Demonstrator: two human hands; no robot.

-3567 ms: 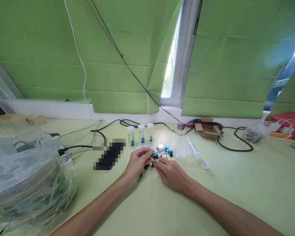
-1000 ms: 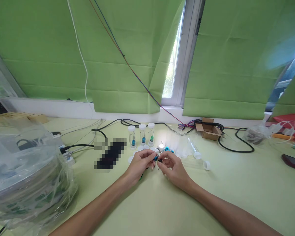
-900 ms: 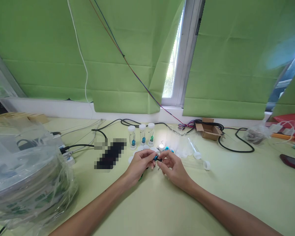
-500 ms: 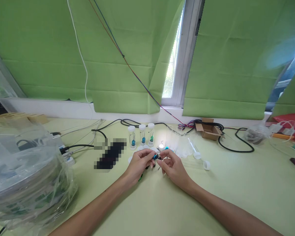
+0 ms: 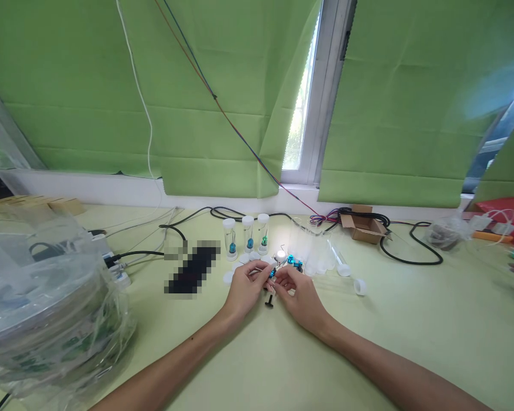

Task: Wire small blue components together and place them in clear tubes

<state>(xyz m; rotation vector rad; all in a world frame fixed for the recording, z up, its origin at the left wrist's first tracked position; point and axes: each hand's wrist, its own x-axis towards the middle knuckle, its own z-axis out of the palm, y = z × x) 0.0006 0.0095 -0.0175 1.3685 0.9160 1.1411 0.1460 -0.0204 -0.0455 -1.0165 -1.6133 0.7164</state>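
Blue part (image 5: 273, 273): between both hands, above the table (image 5: 261, 365), partly covered by fingertips.
Left hand (image 5: 244, 288): closed at thumb and forefinger on the blue part; other fingers curled.
Right hand (image 5: 300, 294): half curled, fingertips just beside or touching the blue part; impossible to tell whether gripping.
Black piece (image 5: 269, 302): just below the hands; resting or hanging, unclear.
Tubes (image 5: 248, 235): three, upright, capped, beyond the hands.
Hazards: likely slip, from so small a hold; possible mix-up with loose blue parts (image 5: 295, 262) if dropped; possible toppling of tubes if nudged.
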